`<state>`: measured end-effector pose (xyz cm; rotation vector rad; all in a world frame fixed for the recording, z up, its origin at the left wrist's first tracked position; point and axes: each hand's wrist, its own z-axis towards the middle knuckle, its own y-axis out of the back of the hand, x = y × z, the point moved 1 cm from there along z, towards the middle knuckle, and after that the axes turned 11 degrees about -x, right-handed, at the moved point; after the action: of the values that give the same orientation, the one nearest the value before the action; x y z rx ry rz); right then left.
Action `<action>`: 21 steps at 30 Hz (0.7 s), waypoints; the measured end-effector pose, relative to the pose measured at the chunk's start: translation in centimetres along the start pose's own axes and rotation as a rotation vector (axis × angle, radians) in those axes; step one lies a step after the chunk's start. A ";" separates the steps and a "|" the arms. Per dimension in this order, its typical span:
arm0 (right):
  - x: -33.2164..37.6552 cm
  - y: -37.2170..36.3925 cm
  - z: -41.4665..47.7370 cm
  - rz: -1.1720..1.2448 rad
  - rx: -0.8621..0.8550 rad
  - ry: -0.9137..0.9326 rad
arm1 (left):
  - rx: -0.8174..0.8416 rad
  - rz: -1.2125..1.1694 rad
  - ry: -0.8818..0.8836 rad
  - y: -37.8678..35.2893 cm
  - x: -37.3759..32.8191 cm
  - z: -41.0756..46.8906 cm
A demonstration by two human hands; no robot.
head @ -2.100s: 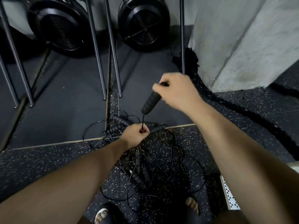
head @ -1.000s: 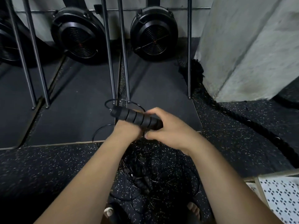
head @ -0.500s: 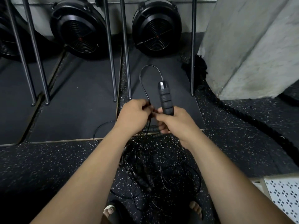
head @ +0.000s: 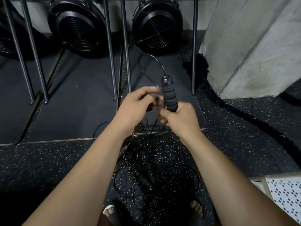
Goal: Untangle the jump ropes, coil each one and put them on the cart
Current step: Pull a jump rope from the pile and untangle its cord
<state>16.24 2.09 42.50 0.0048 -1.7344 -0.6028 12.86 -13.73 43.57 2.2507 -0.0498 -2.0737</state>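
My right hand (head: pixel 178 117) grips the lower end of a black ribbed jump rope handle (head: pixel 169 93), held upright. A thin black cord (head: pixel 146 62) arcs out of the handle's top and loops down to the left. My left hand (head: pixel 138 106) is just left of the handle with blurred, curled fingers at the cord; whether it pinches the cord is unclear. Below both hands a tangled pile of black jump ropes (head: pixel 151 165) with several handles lies on the speckled floor.
Two black fan-wheel machines (head: pixel 76 23) (head: pixel 157 25) stand at the back behind grey metal rods (head: pixel 125 46). A concrete pillar (head: pixel 254 46) rises on the right with a thick battle rope (head: pixel 244 115) along its base. A white patterned surface (head: pixel 286 198) shows at lower right. My feet in sandals (head: pixel 112 211) are below.
The handle went from lying sideways across both hands to standing upright in my right hand. My left hand has risen slightly along the cord beside it.
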 end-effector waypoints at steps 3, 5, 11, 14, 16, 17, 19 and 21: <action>0.5 1.1 0.7 0.115 -0.040 -0.050 | 0.113 0.230 0.036 -0.4 1.9 0.5; 1.1 1.8 0.9 0.214 -0.076 -0.072 | 0.248 0.391 0.040 -1.1 3.4 0.3; 3.0 3.4 0.8 0.411 -0.151 0.000 | 0.347 0.810 -0.060 -1.9 5.0 0.5; 3.8 4.3 1.0 0.521 -0.178 0.032 | 0.320 0.819 -0.071 -1.9 5.3 0.6; 3.8 4.8 1.1 0.567 -0.165 0.029 | 0.303 0.813 -0.094 -2.0 5.3 0.6; 3.7 4.8 1.1 0.582 -0.156 0.022 | 0.297 0.825 -0.108 -2.1 5.2 0.6; 3.5 5.0 1.2 0.600 -0.142 0.009 | 0.280 0.848 -0.135 -2.3 5.2 0.7; 3.2 5.0 1.5 0.588 -0.115 -0.013 | 0.260 0.843 -0.134 -2.2 5.4 0.9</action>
<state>15.64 6.00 47.19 -0.5707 -1.6050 -0.2629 12.29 -12.01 37.94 1.7080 -1.1122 -1.7708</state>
